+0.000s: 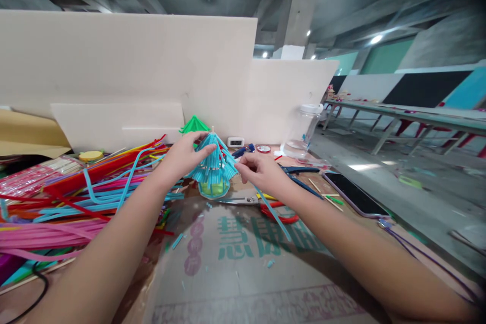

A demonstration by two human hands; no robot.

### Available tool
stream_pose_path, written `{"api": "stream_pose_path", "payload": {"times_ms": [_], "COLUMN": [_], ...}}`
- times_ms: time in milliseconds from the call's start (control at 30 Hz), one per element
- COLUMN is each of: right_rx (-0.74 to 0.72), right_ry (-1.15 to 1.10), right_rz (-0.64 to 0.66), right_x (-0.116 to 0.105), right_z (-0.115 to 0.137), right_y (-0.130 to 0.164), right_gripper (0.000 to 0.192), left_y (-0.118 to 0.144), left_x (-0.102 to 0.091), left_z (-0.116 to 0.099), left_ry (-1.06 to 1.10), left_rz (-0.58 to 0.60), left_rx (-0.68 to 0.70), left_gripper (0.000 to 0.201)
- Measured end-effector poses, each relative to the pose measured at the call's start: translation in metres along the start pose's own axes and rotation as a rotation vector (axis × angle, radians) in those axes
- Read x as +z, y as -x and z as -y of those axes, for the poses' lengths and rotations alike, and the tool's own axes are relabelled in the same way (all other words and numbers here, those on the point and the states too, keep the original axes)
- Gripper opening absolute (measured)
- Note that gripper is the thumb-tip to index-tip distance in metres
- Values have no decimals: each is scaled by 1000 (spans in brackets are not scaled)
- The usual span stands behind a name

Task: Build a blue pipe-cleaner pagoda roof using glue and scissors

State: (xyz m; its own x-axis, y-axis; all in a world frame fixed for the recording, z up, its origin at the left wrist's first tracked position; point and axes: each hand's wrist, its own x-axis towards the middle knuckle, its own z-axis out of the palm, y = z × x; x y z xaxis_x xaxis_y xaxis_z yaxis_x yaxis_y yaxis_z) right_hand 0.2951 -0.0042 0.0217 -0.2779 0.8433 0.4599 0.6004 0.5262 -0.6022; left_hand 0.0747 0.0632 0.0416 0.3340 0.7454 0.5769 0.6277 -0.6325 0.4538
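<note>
A small blue umbrella-shaped model of straws (213, 164) stands on a green base (213, 190) in the middle of the cardboard-covered table (243, 273). My left hand (186, 154) grips the model's top from the left, fingers on its peak. My right hand (260, 171) pinches a long blue straw (271, 210) beside the model's right edge; the straw slants down towards me. A green model of the same shape (194, 124) stands just behind.
A big pile of coloured straws (76, 197) covers the left side. Scissors with red handles (261, 205) lie in front of the model. A phone (355, 193) and a clear plastic jar (301, 131) sit to the right. White boards (129, 71) wall off the back.
</note>
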Motion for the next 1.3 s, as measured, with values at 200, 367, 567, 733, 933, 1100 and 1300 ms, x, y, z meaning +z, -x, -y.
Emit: {"api": "stream_pose_path", "payload": {"times_ms": [200,367,567,733,933,1100,1300], "right_rx": [-47,-31,-6,-39,-78,-101,-89], "right_ry": [23,81,78,78,91,97,114], "right_rz": [-74,-223,-152,-117,-110,-100,-100], "right_x": [1,-2,-2,-3,-3,-4,0], "right_z": [-10,-4,0,-7,-6,-5,-5], "right_y": [-2,-2,0,-2,-1,-2,0], "right_gripper": [15,17,20,26,24,24,25], "left_y": [3,5,11,12,11,10,11], "left_x": [2,-5,-10,-8,-4,-3,-1], "left_z": [-8,-18,-31,-38,-40,-39,-37], "left_ry": [5,80,68,48,19,-1,-1], "left_rz": [-38,71,158,148,108,95,81], "left_rx": [75,132,195,180,224,248,247], "left_gripper": [54,50,45,47,38,37,37]}}
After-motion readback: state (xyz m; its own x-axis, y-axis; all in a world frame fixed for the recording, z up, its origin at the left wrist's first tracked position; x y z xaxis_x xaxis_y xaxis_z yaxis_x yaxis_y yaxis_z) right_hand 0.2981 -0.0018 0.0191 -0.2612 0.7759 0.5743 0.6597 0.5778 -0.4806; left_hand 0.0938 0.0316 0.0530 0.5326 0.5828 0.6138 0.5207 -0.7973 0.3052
